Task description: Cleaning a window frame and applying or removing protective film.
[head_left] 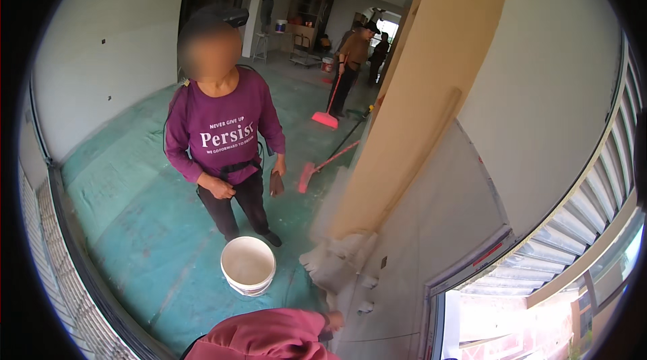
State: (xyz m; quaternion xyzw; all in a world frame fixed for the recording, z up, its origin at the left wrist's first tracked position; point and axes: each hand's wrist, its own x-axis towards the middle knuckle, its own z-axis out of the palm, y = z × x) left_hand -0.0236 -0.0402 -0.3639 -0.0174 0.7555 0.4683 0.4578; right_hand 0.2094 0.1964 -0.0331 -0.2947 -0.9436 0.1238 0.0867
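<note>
A pinkish-red sleeve fills the foreground, and what looks like the wearer's left hand reaches close to the white wall — its grip too small and turned away to tell how far it closes, or on what; the right hand is out of view. Crumpled plastic sheeting bunches just beyond, at the right edge of the green floor covering, where a careless swing could snag and tear it. Toward the covering's near edge stands a white bucket, just in front of a co-worker in purple — one forward step could tip it. Farther back, a slanting pink broom could trip passers-by.
</note>
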